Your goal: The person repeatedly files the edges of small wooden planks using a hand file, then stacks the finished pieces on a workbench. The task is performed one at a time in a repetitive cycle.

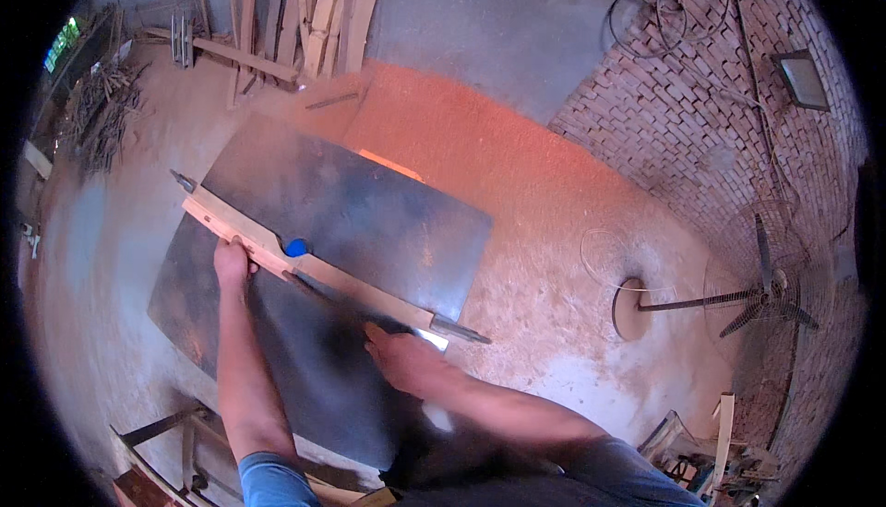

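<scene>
Over dark table (392, 216), left grip (235, 263) clasping wooden bar (325, 275); right grip (406, 359), hold unclear; blue round object (296, 247) beside bar.

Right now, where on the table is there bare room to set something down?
Widest: the table between the beam and far edge. Smaller: left of the left hand. Crowded: along the beam, with the blue piece and right hand close by.

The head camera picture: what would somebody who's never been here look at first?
Probably the long piece of wood with dark metal ends, slanting across the dark tabletop, with the left hand holding its left half. A bright blue round thing sits at its middle notch. Beyond the tabletop, the orange floor patch glows out too.
</scene>
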Demonstrator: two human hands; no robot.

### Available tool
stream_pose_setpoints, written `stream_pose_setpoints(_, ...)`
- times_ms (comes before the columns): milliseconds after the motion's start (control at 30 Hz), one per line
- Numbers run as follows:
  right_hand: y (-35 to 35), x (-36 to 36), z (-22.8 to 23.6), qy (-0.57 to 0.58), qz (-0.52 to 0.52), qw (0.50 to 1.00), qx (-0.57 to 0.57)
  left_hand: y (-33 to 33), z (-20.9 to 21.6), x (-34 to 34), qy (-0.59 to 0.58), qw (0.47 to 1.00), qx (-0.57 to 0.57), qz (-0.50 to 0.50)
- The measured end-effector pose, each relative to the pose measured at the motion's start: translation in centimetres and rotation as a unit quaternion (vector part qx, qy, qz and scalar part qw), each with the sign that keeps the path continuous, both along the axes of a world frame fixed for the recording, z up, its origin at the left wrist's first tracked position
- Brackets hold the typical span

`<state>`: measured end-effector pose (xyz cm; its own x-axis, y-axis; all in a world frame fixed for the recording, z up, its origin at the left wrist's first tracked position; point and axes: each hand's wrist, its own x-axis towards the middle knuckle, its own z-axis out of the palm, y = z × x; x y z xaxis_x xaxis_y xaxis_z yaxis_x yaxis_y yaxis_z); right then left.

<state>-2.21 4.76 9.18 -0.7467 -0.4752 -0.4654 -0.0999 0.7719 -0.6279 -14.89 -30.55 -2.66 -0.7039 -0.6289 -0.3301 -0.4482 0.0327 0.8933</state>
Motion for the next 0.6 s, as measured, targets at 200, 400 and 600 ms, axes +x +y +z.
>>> stream_pose_setpoints(200,-4.9,-3.3,-0.5,0.000,0.023,1.000,0.011,-1.9,3.6,-2.8,-0.076,0.994,-0.043,-0.073)
stream_pose_setpoints(400,-2.4,0.0,-0.7,-0.009,0.076,0.996,0.043,-5.3,1.4,-2.2,-0.053,0.997,-0.003,-0.048)
stream_pose_setpoints(600,6.9,7.8,-0.6,-0.013,0.021,1.000,0.007,-0.9,7.3,9.6,0.181,0.931,0.310,-0.058)
